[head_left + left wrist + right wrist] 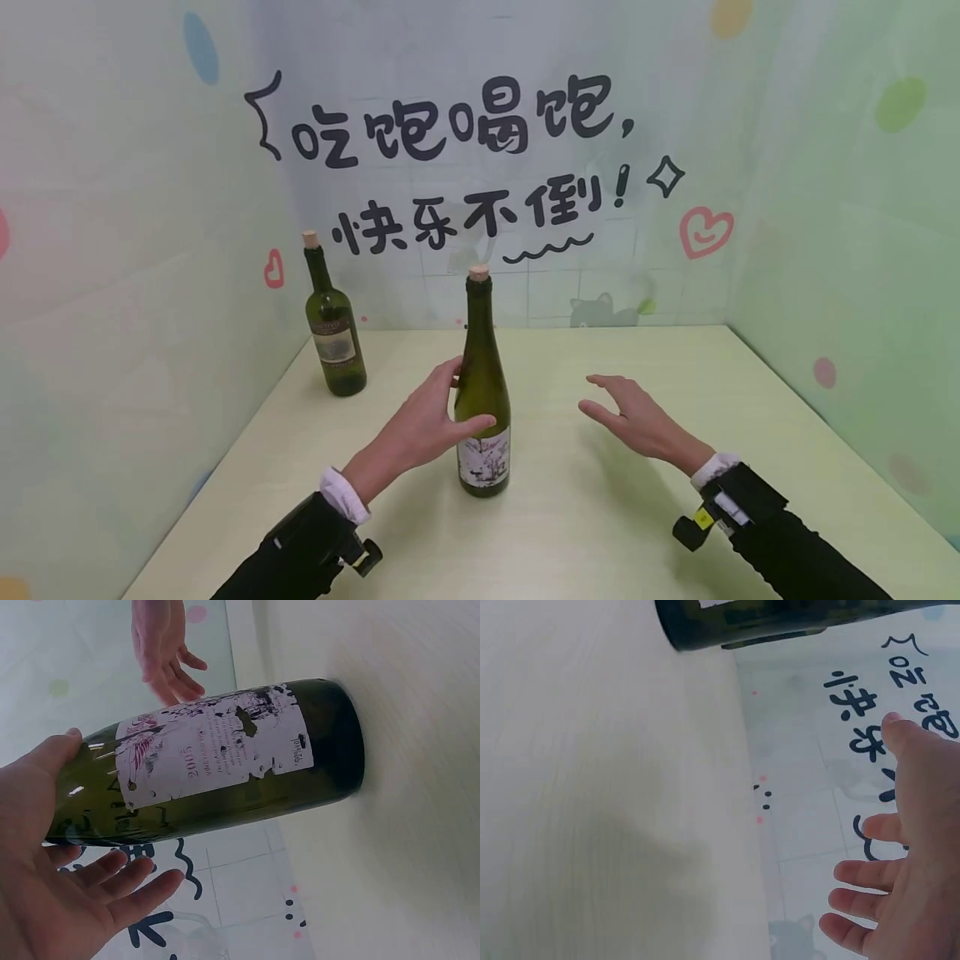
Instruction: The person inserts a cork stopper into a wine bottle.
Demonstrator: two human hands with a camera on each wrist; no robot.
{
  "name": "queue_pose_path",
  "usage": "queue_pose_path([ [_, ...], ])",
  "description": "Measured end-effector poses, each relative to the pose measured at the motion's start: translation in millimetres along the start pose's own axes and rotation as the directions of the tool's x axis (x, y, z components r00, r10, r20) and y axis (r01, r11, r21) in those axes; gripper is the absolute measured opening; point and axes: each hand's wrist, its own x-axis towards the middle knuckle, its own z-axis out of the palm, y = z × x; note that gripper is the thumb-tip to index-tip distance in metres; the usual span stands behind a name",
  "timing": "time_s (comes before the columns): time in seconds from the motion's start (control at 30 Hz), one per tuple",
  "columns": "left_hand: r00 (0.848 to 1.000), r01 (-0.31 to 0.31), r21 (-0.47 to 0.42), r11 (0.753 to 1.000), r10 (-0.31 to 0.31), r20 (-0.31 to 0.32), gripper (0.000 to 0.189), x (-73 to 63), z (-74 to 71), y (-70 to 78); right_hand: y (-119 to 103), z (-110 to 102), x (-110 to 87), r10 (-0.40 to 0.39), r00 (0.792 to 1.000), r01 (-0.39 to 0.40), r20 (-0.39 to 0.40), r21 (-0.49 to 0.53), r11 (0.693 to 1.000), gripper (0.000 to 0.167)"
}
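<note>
In the head view a green wine bottle (483, 392), corked and with a pale floral label, stands upright on the table. My left hand (423, 421) is at its side, the thumb across the front and the fingers on the far side. The left wrist view shows those fingers (146, 896) spread and fairly straight, not wrapped round the glass; whether they touch it I cannot tell. To the right of the bottle, my right hand (648, 421) hovers over the table with fingers loosely extended, holding nothing. In the right wrist view its fingers (866, 900) are apart.
A second corked green bottle (335, 337) with a dark and cream label stands at the table's back left. The pale table (570, 533) is bounded by printed walls left, right and behind. Black lettering (465, 117) covers the back wall.
</note>
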Motion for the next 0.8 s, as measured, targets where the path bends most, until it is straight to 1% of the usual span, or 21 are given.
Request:
queue_pose_path([
  [0.2,1.0,0.004,-0.055,0.999,-0.003,0.005,0.086,0.7,3.3,-2.3,22.2,-10.8,-12.3,0.027,0.999,-0.029,-0.018,-0.089,0.996,0.066],
  [0.37,1.0,0.0,-0.058,0.998,0.0,0.007,0.085,4.8,2.4,-3.6,38.7,-20.9,-25.1,0.048,0.999,-0.05,-0.021,-0.12,0.992,0.067],
  [0.57,1.0,0.006,-0.046,0.999,-0.005,0.012,0.084,14.0,-3.0,-8.7,53.0,-33.9,-38.6,0.085,0.996,-0.087,-0.018,-0.155,0.984,0.069],
  [0.8,0.999,0.037,-0.047,0.998,-0.036,0.014,0.085,25.5,-13.1,-17.6,63.8,-46.2,-48.1,0.108,0.994,-0.109,-0.016,-0.184,0.977,0.071],
])
